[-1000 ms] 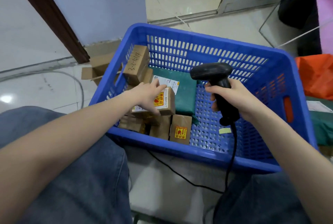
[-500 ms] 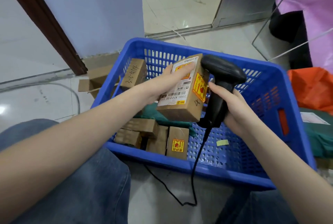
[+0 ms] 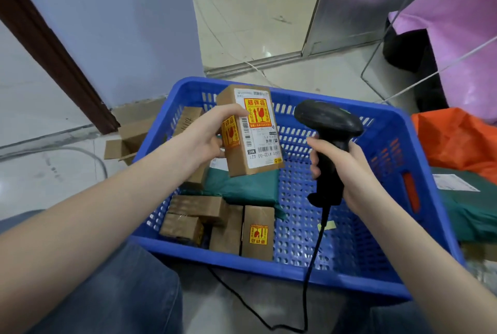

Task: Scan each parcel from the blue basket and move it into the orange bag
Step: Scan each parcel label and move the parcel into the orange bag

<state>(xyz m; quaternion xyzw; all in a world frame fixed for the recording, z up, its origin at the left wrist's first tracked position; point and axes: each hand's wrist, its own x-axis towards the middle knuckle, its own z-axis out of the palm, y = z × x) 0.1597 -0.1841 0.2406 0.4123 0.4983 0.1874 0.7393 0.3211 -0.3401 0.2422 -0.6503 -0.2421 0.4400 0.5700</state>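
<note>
My left hand grips a brown cardboard parcel upright above the blue basket, its white label and red-yellow fragile sticker facing me. My right hand holds a black corded barcode scanner by the handle, just right of the parcel, head turned toward it. Inside the basket lie several brown boxes and a dark green soft parcel. The orange bag sits on the floor beyond the basket's right wall.
An opened empty carton lies left of the basket by a dark door frame. A green mailer rests right of the basket under the orange bag. A pink bag hangs at far right. The scanner cable trails between my knees.
My left hand picked the box out of the basket, raised it and turned its label toward me. The scanner drew apart from the box to the right.
</note>
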